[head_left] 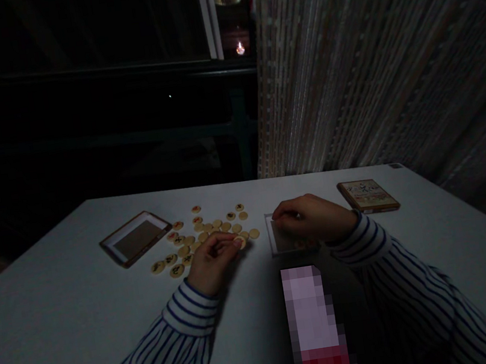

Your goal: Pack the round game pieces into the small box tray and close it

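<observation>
My left hand point(212, 262) pinches a round Chinese chess piece point(241, 242) between thumb and fingers, just above the white table point(86, 327). Beside it lies a loose spread of Chinese chess pieces point(184, 251), some showing red or black characters, others plain side up. My right hand point(314, 217) is closed, its fingers curled down over a shallow tray point(273, 244). Whatever those fingers may hold is hidden. A few pieces point(300, 244) seem to lie in the tray beneath this hand, dim in shadow.
At the left lies an open shallow box part point(120, 261) with a brown rim. A closed flat box point(369, 195) with a printed top lies at the right. A bead-like string curtain point(322, 73) hangs behind the table. A pixelated patch point(313, 317) covers the front centre.
</observation>
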### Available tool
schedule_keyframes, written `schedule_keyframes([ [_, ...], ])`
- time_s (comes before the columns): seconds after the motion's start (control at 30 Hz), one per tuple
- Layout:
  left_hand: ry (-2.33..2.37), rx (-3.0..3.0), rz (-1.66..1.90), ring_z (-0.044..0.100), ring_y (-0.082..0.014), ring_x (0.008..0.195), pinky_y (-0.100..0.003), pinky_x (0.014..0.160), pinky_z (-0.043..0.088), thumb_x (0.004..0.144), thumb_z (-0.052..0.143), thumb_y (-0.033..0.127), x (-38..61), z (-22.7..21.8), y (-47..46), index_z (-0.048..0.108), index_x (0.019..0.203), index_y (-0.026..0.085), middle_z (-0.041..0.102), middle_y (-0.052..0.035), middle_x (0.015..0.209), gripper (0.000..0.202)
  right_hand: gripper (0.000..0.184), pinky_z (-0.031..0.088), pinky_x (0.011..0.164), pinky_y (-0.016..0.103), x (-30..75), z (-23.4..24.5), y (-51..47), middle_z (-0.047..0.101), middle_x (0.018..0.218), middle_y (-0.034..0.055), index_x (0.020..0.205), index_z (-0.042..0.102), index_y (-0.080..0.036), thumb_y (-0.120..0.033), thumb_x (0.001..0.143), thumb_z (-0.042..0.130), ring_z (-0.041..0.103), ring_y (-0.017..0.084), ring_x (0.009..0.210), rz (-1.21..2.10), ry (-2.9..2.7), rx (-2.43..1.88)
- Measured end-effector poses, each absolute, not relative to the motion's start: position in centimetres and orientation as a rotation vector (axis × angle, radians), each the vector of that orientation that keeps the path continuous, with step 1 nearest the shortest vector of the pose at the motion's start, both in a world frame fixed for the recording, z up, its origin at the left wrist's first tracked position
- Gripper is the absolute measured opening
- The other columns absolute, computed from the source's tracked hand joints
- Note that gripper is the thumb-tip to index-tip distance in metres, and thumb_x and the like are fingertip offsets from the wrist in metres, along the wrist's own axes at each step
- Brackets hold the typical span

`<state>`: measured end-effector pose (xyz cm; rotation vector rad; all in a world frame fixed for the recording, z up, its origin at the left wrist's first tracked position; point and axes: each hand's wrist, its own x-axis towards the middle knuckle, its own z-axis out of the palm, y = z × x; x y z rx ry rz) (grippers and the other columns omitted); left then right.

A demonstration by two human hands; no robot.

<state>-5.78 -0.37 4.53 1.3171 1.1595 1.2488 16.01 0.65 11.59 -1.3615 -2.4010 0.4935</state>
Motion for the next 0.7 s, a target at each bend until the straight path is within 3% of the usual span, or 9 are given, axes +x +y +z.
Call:
schedule_keyframes([
  [0.7,1.026,1.146,1.234,0.062,-0.0133,0.058,-0.024,0.06,0.05,0.062,0.068,0.031,1.5,5.2,0.3,0.064,0.078,0.013,0.067,-0.0028,0.067,0.025,0.026,0.039,0.07,0.024,17.3,12.2,0.6,0.067,0.088,0.0017,0.094,0.064,-0.023,-0.028,0.08,0.043,0.06,0.016,0.082,0.318,-2.476,-1.484],
])
